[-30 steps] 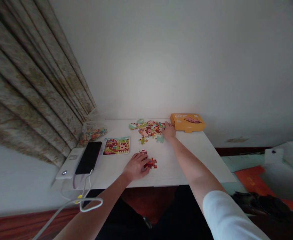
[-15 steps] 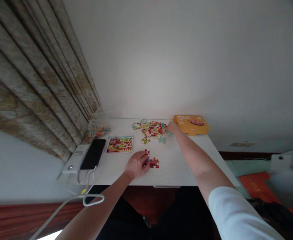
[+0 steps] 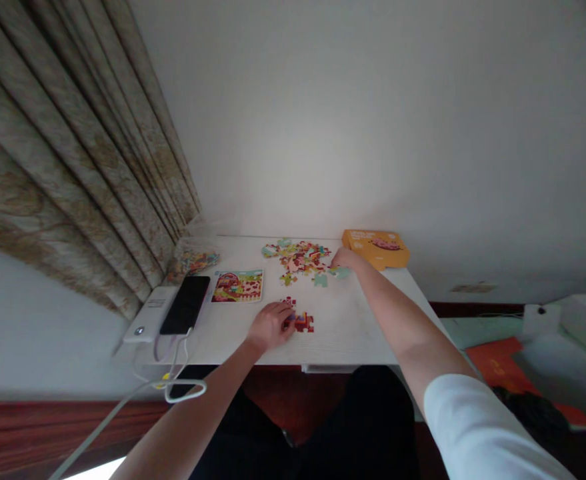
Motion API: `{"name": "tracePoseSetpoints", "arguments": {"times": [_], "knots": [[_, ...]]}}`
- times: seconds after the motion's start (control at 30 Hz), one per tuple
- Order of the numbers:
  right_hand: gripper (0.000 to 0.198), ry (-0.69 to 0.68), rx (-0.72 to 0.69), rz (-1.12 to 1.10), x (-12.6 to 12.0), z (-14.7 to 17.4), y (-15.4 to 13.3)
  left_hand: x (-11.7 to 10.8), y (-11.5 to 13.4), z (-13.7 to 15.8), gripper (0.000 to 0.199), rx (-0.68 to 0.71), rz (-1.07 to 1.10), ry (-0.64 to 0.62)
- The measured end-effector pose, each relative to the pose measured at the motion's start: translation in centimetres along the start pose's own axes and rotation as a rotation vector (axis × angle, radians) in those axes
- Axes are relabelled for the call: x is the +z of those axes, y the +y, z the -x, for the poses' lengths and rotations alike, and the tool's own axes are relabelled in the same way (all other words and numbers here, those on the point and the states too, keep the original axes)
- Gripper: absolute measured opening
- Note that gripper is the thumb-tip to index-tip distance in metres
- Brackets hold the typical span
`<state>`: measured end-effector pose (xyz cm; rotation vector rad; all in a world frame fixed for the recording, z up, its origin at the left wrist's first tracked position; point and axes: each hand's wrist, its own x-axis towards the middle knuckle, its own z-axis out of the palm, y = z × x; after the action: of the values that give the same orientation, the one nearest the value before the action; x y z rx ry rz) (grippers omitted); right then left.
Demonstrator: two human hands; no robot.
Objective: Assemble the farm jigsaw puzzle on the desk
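Note:
My left hand (image 3: 271,325) lies low on the table with its fingers curled over a few joined red jigsaw pieces (image 3: 305,323), covering their left part. A small dark red and white jigsaw piece (image 3: 289,302) shows just beyond its fingertips. At the right edge of a loose heap of jigsaw pieces (image 3: 300,259) is my right hand (image 3: 343,259), fingers closed and pointing down at a small dark red piece. Pale green pieces (image 3: 321,280) lie just in front of the heap. To the left, a picture card (image 3: 237,287) shows a barn and a cow.
A yellow puzzle box (image 3: 377,249) stands against the wall behind my right hand. On the left are a black phone (image 3: 186,305), a white box (image 3: 147,315), a white cable (image 3: 185,382) and a clear bag of pieces (image 3: 193,260). A patterned curtain (image 3: 73,127) hangs beside the table.
The view has shifted slightly. My right hand has moved a little towards me along the heap's edge, and a pale green piece beside it shows more. My left hand stays on the joined pieces.

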<state>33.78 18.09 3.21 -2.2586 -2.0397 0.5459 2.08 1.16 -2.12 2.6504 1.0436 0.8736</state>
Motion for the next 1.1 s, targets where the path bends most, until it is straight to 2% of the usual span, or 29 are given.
{"name": "tracePoseSetpoints", "arguments": {"times": [0.07,0.23,0.3,0.4,0.47,0.7,0.93,1.1], "knots": [[0.025,-0.075,0.001,0.023,-0.2,0.8,0.2,-0.1,0.1,0.0,0.02,0.01,-0.005,-0.011],[0.024,-0.115,-0.007,0.031,-0.1,2.4,0.4,-0.4,0.4,-0.1,0.016,0.004,-0.031,-0.029],[0.034,-0.114,-0.018,0.026,0.1,2.9,0.3,-0.5,0.5,-0.1,0.015,0.005,-0.019,-0.01],[0.06,-0.089,-0.019,0.0,0.3,3.3,0.3,-0.5,0.4,-0.1,0.014,-0.017,-0.012,0.027],[0.066,-0.078,0.004,-0.022,0.3,3.4,0.4,-0.5,0.3,0.0,0.014,-0.044,-0.028,0.035],[0.033,-0.064,0.124,-0.129,0.4,2.8,0.2,-0.4,-0.1,-0.1,0.012,-0.117,-0.085,0.031],[0.027,0.104,0.181,-0.439,0.9,4.6,-0.1,-0.5,-0.3,-0.2,0.016,-0.247,-0.194,0.12],[0.039,0.207,0.14,-0.762,2.3,8.3,-0.9,-0.3,-1.3,-0.3,0.022,-0.314,-0.052,0.237]]}}
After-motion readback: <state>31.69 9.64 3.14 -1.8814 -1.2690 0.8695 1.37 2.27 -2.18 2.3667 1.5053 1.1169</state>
